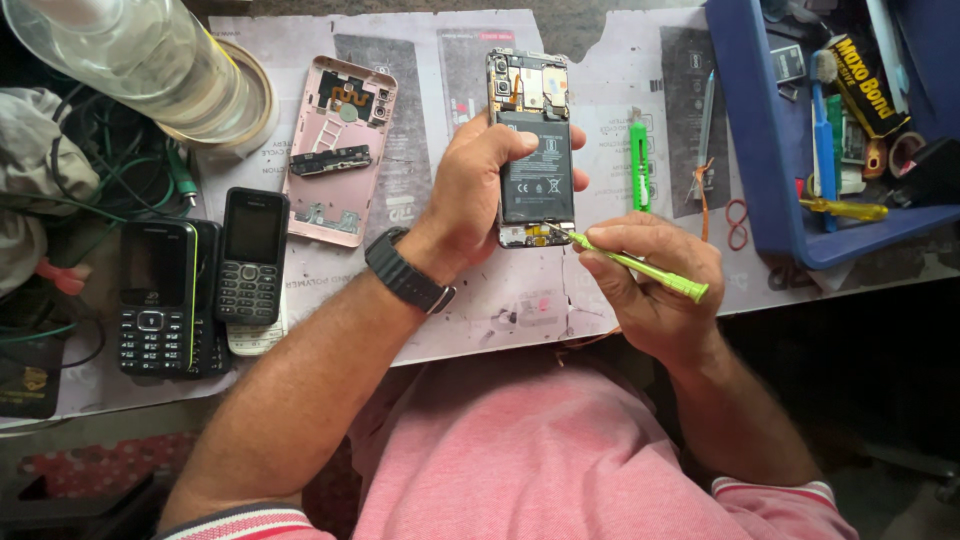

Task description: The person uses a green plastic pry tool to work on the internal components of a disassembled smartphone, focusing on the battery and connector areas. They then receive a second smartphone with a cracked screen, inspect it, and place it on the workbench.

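Nearest the body, the right hand (650, 285) pinches a green screwdriver (640, 264) between thumb and fingers, its tip touching the bottom end of an opened phone (535, 150). The left hand (480, 190), with a black watch (408, 272) on its wrist, wraps its fingers around that phone, which is held just above the work mat (450, 300). Farther left lie two keypad phones (205, 280) and a pink back cover (340, 150). A green cutter (640, 165) lies beyond, a blue tray (770, 150) at the right.

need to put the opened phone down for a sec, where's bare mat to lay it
Bare mat lies just below the opened phone, between the left hand and the right hand. Another strip runs between the pink back cover and the phone. The keypad phones crowd the left; the blue tray is full.
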